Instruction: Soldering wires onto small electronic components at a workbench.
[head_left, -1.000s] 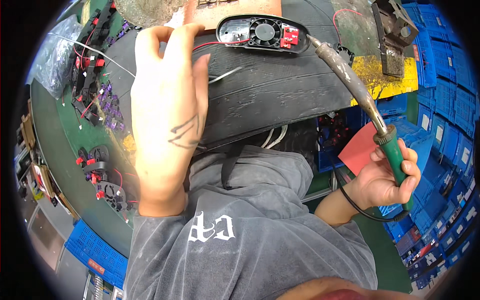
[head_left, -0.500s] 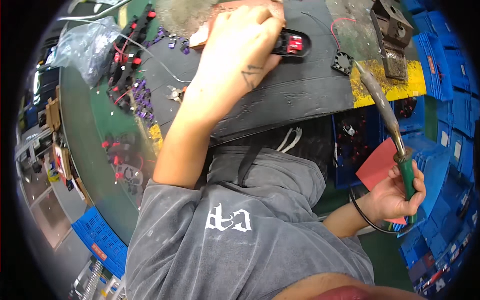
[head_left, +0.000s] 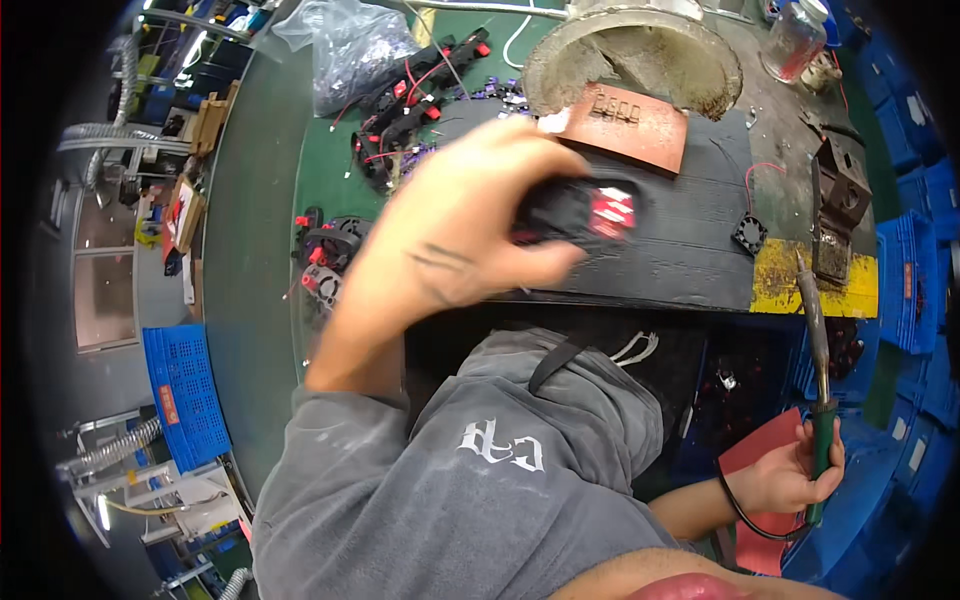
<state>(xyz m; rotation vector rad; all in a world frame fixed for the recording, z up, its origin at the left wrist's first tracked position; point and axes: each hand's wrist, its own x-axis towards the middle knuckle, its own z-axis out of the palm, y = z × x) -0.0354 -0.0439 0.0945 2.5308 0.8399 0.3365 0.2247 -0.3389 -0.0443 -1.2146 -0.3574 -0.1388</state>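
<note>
My left hand (head_left: 470, 215) is closed round a black plastic housing (head_left: 560, 212) with a red part in its end, held over the black-covered bench (head_left: 690, 270). Motion blurs the fingers and the housing a little. On the right, my right hand (head_left: 800, 470) grips the green handle of a soldering iron (head_left: 819, 350), its long metal shaft and tip pointing up and away from me. Beyond my left hand lies a reddish-brown block (head_left: 640, 130) with small metal pieces on top. A small black fan (head_left: 749, 234) with a red wire rests near the bench's right side.
A crusty round metal fume hood (head_left: 640, 60) stands behind the block. Black and red housings with wires (head_left: 415, 105) lie at the left beside a clear plastic bag (head_left: 350, 60). A rusty metal stand (head_left: 842, 205) and a glass jar (head_left: 797, 40) are on the right, near blue bins (head_left: 908, 270).
My left hand has lifted the black housing toward me, away from the block, uncovering it. The soldering iron is now more upright in my right hand. The whole view has shifted.
</note>
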